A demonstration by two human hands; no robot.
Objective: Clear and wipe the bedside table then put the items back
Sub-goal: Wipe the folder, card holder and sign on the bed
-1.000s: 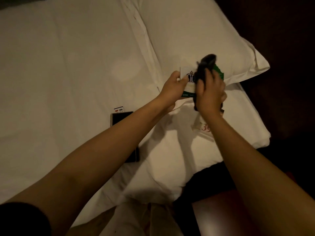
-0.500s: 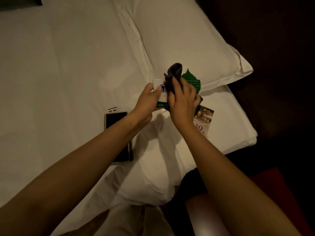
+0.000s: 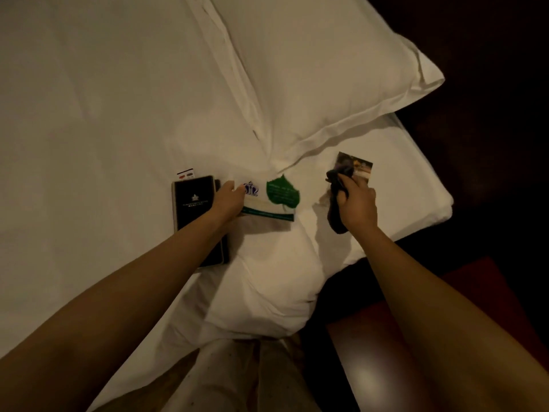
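White bedding (image 3: 89, 144) everywhere, with a big pillow (image 3: 320, 69) up top. The left hand (image 3: 227, 200) is pinching the left edge of a white card (image 3: 267, 208) that has a purple crown logo and a green leaf shape (image 3: 282, 193) on it; can't tell if the card is flat on the sheet or lifted a bit, but it casts a shadow below. Just left of that hand there's a black folder (image 3: 193, 203) lying on the bed, partly under the forearm, and a small white card (image 3: 185, 174) peeks out at its top edge. The right hand (image 3: 358, 205) is closed tight around a dark cloth (image 3: 334, 209), which hangs down from the fist. Right behind it sits a photo leaflet (image 3: 361, 168) on the sheet. The reddish-brown bedside table (image 3: 371, 337) is bottom right, beside the bed, partly hidden by the right arm.
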